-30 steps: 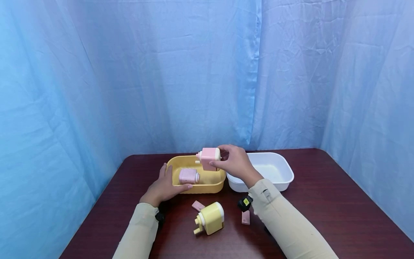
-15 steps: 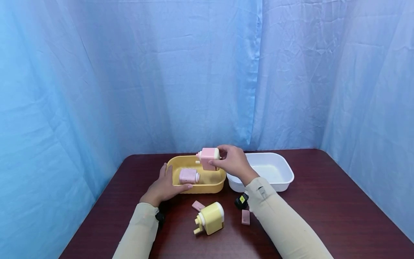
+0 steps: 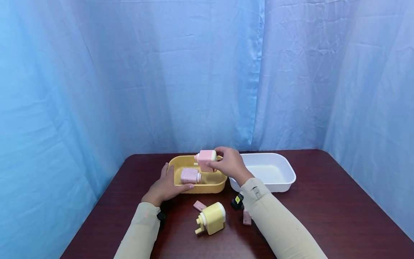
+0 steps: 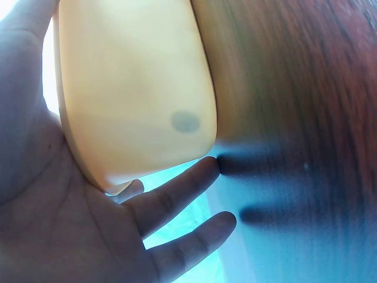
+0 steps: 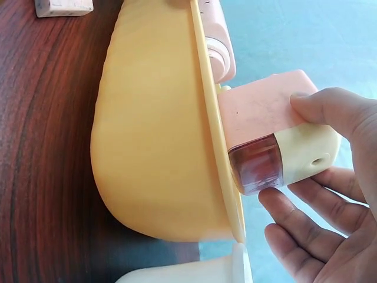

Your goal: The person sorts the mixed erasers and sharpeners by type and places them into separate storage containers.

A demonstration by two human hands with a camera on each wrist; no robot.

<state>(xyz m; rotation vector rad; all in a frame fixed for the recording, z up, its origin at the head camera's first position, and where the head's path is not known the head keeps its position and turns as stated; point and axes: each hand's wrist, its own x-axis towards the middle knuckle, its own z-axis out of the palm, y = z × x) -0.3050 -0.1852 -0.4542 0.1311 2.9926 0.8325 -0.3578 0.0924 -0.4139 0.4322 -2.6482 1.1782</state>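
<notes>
My right hand grips a pink pencil sharpener by its cream end, thumb on one side and fingers on the other. The sharpener is over the right part of the yellow basin; in the right wrist view its clear shavings window is right at the basin's rim. Inside the basin a second, paler pink sharpener lies on its side. My left hand rests against the basin's left end, fingers spread and mostly straight, thumb along the front rim. In the left wrist view, the palm is beside the basin's end wall.
A white basin stands right beside the yellow one. Closer to me on the dark red table are a yellow crank sharpener and two small pink blocks, one left and one right. Blue curtains surround the table.
My right hand and the pink sharpener have moved slightly left and a little lower over the yellow basin. My left hand keeps its place on the basin. The head view has shifted a little.
</notes>
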